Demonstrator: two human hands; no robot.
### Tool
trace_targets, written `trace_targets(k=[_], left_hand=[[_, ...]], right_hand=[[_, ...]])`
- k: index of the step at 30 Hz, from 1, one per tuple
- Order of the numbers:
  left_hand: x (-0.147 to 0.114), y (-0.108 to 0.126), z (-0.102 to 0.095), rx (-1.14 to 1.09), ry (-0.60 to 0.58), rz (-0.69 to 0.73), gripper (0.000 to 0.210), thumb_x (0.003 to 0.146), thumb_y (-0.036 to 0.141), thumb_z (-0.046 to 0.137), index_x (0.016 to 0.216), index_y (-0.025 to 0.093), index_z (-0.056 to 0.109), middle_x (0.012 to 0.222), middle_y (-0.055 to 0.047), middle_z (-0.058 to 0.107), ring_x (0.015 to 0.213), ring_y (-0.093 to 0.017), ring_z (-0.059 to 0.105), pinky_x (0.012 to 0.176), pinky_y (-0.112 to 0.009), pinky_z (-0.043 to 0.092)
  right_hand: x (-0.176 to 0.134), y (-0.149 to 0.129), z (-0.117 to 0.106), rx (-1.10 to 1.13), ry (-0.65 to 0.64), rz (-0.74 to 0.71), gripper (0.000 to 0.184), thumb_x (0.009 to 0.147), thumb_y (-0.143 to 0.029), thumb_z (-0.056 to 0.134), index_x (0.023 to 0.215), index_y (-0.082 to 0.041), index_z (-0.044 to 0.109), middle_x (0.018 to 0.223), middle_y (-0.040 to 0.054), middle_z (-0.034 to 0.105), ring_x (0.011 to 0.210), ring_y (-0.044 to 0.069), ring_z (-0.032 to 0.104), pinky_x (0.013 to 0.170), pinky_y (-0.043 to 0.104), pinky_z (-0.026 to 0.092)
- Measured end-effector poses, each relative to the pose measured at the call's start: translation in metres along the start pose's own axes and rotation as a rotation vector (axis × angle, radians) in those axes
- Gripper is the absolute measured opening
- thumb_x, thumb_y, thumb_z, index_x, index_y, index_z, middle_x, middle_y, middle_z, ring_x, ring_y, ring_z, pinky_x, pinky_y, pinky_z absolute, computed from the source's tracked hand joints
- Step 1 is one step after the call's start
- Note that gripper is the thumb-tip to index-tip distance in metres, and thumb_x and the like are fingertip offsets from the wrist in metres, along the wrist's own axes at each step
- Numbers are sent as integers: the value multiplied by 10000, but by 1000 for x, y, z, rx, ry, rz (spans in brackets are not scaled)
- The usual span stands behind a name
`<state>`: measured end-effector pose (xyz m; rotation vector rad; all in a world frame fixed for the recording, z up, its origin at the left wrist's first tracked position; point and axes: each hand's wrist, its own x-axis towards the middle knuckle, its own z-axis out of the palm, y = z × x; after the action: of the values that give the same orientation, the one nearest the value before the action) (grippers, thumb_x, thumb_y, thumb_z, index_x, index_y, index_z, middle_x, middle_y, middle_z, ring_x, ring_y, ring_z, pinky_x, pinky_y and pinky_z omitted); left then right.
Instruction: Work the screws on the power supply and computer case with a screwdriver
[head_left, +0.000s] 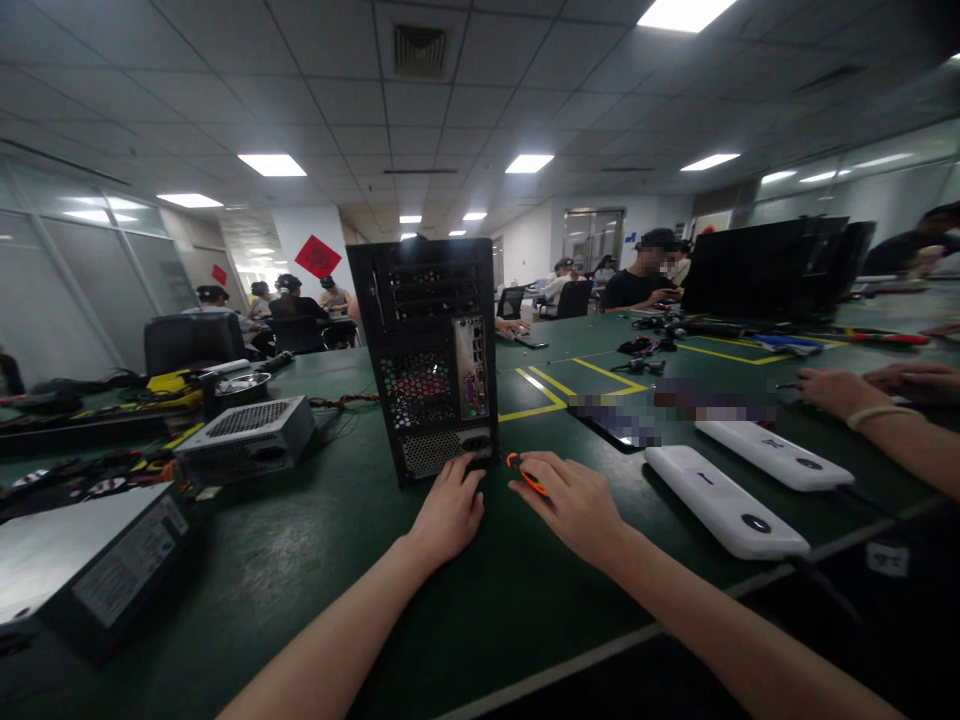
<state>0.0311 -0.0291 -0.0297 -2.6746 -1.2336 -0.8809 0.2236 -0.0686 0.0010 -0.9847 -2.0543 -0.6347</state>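
Observation:
A black computer tower case [424,340] stands upright on the green table, its rear panel facing me. My left hand [446,510] is at the case's lower edge. Its fingers reach out to touch the power supply panel [433,455] near the socket; whether anything small lies under the fingertips is hidden. Right of the case, my right hand [574,500] is closed around an orange-and-black tool handle [529,475], held just above the table. The tool's working end cannot be made out.
Two loose power supplies [247,435] [90,560] lie at left, near a metal bowl [240,388] and cables. At right are a phone [615,425], two white power banks [724,500] [776,455], another person's hands [847,395], and a black monitor [765,270]. Yellow tape [544,390] marks the table.

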Motion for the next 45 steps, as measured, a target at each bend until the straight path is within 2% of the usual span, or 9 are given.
trace_targets(k=[4,7,12,18,26,33,36,41,45], left_hand=[[0,-1,1,20,2,4,315,804,168,398,1103,162,493,1252,-100,400,1174,-222,354,994,-418,315],[0,-1,1,22,-5,1,309,805,173,397,1096,155,498,1253,-105,398,1175,-223,351,994,-414,313],[-1,1,-1,4,-12,-4,313,803,172,401,1102,167,493,1253,-103,402,1168,-226,362,984,-431,322],[0,-1,2,21,-4,-6,313,801,172,404,1102,165,493,1252,-100,403,1175,-223,356,1000,-425,302],[-1,-1,1,12,-8,6,315,805,176,403,1107,169,490,1255,-100,396,1167,-221,360,986,-412,321],[0,-2,2,14,-2,4,321,804,171,403,1113,172,487,1253,-96,399,1173,-221,351,991,-420,311],[0,-2,2,6,9,4,319,800,164,405,1109,179,486,1248,-94,406,1170,-221,355,986,-433,315],[-1,-1,2,16,6,10,306,799,167,408,1092,169,498,1246,-98,405,1160,-221,362,983,-420,324],[-1,-2,2,24,4,10,304,800,170,406,1089,166,502,1245,-101,406,1155,-224,364,978,-422,330]], right_hand=[[2,-4,1,32,-50,-61,191,817,-161,420,991,-123,490,1091,141,528,916,201,544,757,322,448],[1,-3,2,30,-22,-73,184,847,-165,405,1009,-129,484,1003,106,585,828,169,568,712,288,450],[0,1,1,-30,54,16,153,847,-272,476,944,-164,524,836,44,628,651,129,567,611,249,422],[1,-4,0,22,-33,-27,194,829,-169,414,1002,-138,497,1076,119,538,854,171,559,717,284,440],[0,1,-1,-75,14,56,171,855,-321,462,897,-168,527,737,18,603,580,117,535,547,235,375],[2,-5,-3,22,-43,33,220,807,-188,434,1017,-135,477,1023,116,526,814,169,550,686,281,445],[1,-5,-1,42,-54,8,209,823,-168,413,1020,-124,468,958,106,552,773,161,559,670,282,456],[0,0,1,-8,33,-67,152,857,-246,464,978,-168,513,922,54,611,726,129,578,632,239,438],[1,-2,-1,2,-19,-67,130,856,-251,457,919,-169,536,956,68,591,745,135,571,648,253,440]])
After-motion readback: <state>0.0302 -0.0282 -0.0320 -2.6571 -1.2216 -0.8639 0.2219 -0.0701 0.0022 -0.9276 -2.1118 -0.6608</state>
